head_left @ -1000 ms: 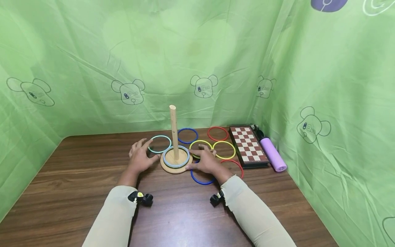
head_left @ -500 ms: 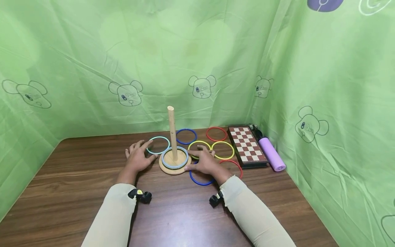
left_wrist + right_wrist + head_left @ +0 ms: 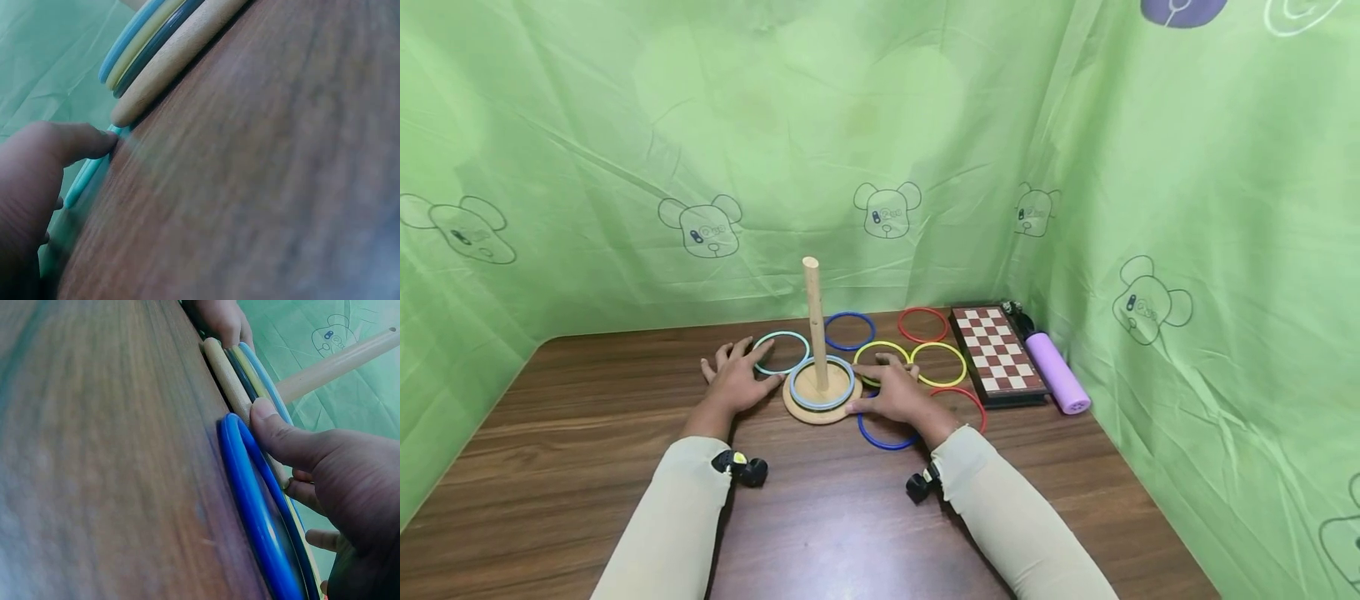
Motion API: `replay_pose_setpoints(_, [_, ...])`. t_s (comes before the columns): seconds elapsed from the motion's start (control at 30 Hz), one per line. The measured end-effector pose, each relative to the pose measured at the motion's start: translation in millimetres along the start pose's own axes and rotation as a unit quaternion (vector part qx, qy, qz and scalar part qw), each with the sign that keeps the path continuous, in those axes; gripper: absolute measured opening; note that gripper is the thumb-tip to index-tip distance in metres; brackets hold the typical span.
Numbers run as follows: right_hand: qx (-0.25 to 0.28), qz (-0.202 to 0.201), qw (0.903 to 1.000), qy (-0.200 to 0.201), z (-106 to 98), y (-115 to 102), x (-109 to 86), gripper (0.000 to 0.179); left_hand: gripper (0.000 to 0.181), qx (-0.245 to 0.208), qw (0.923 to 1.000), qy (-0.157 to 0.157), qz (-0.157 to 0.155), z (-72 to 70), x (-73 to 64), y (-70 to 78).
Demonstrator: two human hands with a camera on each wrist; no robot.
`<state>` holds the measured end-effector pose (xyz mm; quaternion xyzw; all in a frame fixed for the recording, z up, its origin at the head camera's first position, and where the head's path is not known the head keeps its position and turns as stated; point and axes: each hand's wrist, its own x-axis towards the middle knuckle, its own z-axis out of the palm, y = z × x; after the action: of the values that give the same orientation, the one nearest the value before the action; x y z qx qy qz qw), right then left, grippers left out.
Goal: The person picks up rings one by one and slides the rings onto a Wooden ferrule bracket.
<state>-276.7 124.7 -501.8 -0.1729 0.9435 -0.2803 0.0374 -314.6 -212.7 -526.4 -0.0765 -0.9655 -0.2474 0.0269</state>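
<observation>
A wooden ring toss stand [image 3: 816, 325] rises upright from its round base [image 3: 817, 419]. Light blue, yellow and dark rings are stacked round the peg; the light blue ring [image 3: 792, 394] is uppermost. To the left, my left hand [image 3: 735, 379] lies with spread fingers. Its index finger reaches over the turquoise ring [image 3: 784, 333], and its thumb is close to that ring's near edge, beside the base. My right hand [image 3: 898, 392] touches the base's right edge with thumb and index fingertip, fingers relaxed. Beneath that hand lies a blue ring [image 3: 256, 525], partly covered.
Behind and right of the stand lie another blue ring [image 3: 850, 313], two yellow rings [image 3: 938, 386] and two red rings [image 3: 923, 308]. A checkered game board [image 3: 1000, 350] and a purple cylinder [image 3: 1058, 372] stand at the right. Green cloth [image 3: 775, 125] hangs behind the table.
The whole head view has shifted slightly, so everything sits a little further left. Both hands stay by the stand, and the rings have not visibly moved on the table.
</observation>
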Motion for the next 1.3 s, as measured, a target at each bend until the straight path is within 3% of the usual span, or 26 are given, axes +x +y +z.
replay_pose_setpoints(0.67, [-0.006, -0.002, 1.0, -0.007, -1.3, -2.3, -0.8, 0.083, 0.079, 0.06, 0.997, -0.041, 0.027, 0.3, 11.0, -6.0])
replay_pose_setpoints(1.3, [-0.008, 0.012, 0.9998, -0.01, -1.2, -3.4, 0.2, 0.084, 0.081, 0.032, 0.9988, 0.033, 0.013, 1.1, 7.1, -7.9])
